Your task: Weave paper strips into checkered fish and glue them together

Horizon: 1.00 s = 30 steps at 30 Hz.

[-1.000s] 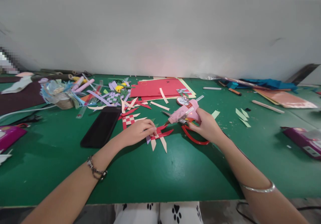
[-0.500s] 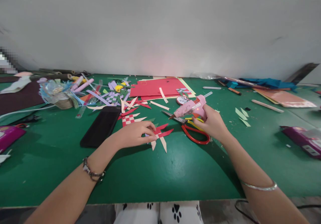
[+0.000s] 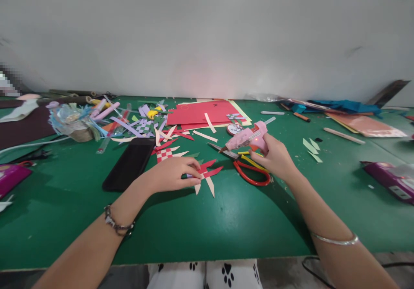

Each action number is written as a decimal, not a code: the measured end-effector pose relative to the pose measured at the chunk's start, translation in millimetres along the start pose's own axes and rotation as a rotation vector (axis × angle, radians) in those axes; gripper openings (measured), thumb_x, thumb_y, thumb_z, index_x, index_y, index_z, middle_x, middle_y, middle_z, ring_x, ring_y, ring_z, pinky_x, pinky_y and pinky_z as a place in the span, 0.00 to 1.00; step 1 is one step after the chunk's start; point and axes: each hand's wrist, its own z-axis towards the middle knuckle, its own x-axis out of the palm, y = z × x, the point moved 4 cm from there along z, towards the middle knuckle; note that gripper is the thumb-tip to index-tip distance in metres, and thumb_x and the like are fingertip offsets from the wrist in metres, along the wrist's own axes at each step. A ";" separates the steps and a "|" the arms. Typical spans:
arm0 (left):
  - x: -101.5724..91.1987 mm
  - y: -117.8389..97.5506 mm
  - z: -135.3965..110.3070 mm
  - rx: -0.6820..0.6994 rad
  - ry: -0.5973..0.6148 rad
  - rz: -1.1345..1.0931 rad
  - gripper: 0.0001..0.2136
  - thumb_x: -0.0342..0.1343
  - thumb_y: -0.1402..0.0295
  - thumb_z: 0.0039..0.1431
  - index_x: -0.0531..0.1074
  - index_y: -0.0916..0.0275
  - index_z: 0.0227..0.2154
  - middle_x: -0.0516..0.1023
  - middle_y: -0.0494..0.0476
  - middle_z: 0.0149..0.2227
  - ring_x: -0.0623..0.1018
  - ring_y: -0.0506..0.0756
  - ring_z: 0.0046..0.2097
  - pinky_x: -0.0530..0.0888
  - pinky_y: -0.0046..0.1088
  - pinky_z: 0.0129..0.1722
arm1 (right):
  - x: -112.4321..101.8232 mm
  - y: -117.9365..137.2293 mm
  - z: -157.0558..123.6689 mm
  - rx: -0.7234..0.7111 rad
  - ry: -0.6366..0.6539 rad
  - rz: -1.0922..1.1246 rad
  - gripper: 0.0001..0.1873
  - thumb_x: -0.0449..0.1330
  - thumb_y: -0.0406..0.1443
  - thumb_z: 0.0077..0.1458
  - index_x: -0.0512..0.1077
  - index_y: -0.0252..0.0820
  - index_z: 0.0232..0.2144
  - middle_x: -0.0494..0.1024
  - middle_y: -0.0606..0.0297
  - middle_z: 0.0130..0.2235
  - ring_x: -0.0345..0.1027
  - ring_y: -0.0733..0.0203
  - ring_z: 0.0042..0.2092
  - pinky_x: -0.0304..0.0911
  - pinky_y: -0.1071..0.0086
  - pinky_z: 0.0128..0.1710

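My left hand (image 3: 174, 173) presses its fingertips together on a small woven piece of red and cream paper strips (image 3: 207, 175) lying on the green table (image 3: 207, 220). My right hand (image 3: 274, 157) grips a pink glue gun (image 3: 246, 138), its nozzle pointing left and down, a little above the table. Under the gun lie red-handled scissors (image 3: 254, 171). A second woven red-and-white square (image 3: 166, 154) lies just behind my left hand.
A black phone (image 3: 129, 163) lies left of my left hand. Red and cream paper sheets (image 3: 203, 113) lie behind, with loose strips and a heap of coloured scraps (image 3: 77, 120) at the back left. Purple boxes (image 3: 388, 180) stand at the right and left edges. A white wall closes the back.
My right hand has lifted the glue gun away from the woven piece, up and to the right. My left hand has stayed on the woven piece.
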 end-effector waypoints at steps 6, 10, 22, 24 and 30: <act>-1.4 -5.4 -0.4 0.023 -0.035 0.027 0.13 0.45 0.60 0.55 0.74 0.54 0.35 0.72 0.52 0.43 0.73 0.54 0.41 0.66 0.26 0.38 | -0.4 0.4 0.6 -0.009 0.002 -0.003 0.13 0.52 0.40 0.37 0.48 0.45 0.18 0.54 0.72 0.17 0.46 0.68 0.19 0.43 0.72 0.18; -2.1 -10.9 0.3 0.049 -0.043 0.053 0.15 0.43 0.61 0.57 0.74 0.58 0.33 0.73 0.56 0.41 0.72 0.55 0.40 0.66 0.29 0.39 | 0.1 -0.1 0.3 -0.032 -0.010 -0.003 0.14 0.52 0.39 0.38 0.47 0.45 0.18 0.55 0.72 0.17 0.47 0.69 0.19 0.42 0.73 0.18; -1.3 7.7 6.1 -0.183 -0.183 0.259 0.10 0.47 0.65 0.55 0.68 0.65 0.35 0.70 0.60 0.38 0.70 0.58 0.39 0.67 0.32 0.35 | -6.1 -4.7 1.6 0.016 -0.020 0.004 0.15 0.52 0.40 0.39 0.46 0.45 0.19 0.54 0.73 0.17 0.47 0.69 0.19 0.44 0.72 0.19; -2.6 14.6 4.7 -0.251 -0.218 0.236 0.11 0.47 0.63 0.55 0.66 0.64 0.36 0.70 0.60 0.38 0.70 0.57 0.39 0.67 0.32 0.35 | -7.3 -6.9 1.9 0.036 -0.030 0.001 0.16 0.52 0.40 0.39 0.45 0.46 0.19 0.54 0.73 0.17 0.47 0.68 0.19 0.44 0.72 0.19; 3.5 17.9 3.8 -0.259 -0.178 0.215 0.21 0.47 0.56 0.53 0.63 0.66 0.45 0.67 0.65 0.46 0.66 0.61 0.48 0.64 0.37 0.45 | -8.2 -8.2 2.7 0.047 -0.041 -0.009 0.16 0.53 0.40 0.39 0.45 0.46 0.19 0.53 0.73 0.17 0.47 0.68 0.19 0.44 0.72 0.19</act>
